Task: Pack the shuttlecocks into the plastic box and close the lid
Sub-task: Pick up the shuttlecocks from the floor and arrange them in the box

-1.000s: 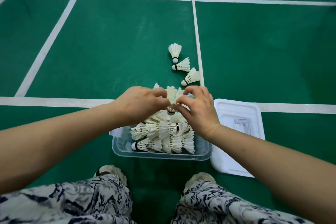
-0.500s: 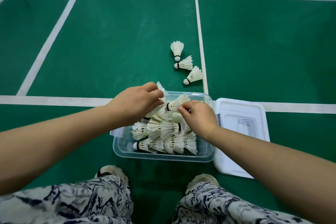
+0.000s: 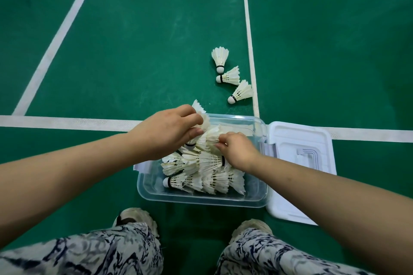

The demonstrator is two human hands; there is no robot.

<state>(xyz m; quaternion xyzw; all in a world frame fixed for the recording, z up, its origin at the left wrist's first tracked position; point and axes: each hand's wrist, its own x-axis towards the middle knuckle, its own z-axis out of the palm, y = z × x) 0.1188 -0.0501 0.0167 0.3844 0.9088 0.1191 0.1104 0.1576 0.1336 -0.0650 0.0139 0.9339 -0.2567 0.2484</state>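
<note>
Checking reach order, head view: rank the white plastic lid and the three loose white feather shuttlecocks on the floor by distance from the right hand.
1. white plastic lid, just right of the right hand.
2. nearest loose shuttlecock, ahead by the line.
3. middle loose shuttlecock, beyond it.
4. far loose shuttlecock, farthest ahead.

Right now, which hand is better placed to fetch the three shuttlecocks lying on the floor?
Probably right: the right hand is nearly in line with the loose shuttlecocks beyond the plastic box; the left hand would cross sideways.

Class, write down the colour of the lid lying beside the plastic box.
White lid, seen best in the head view.
</note>
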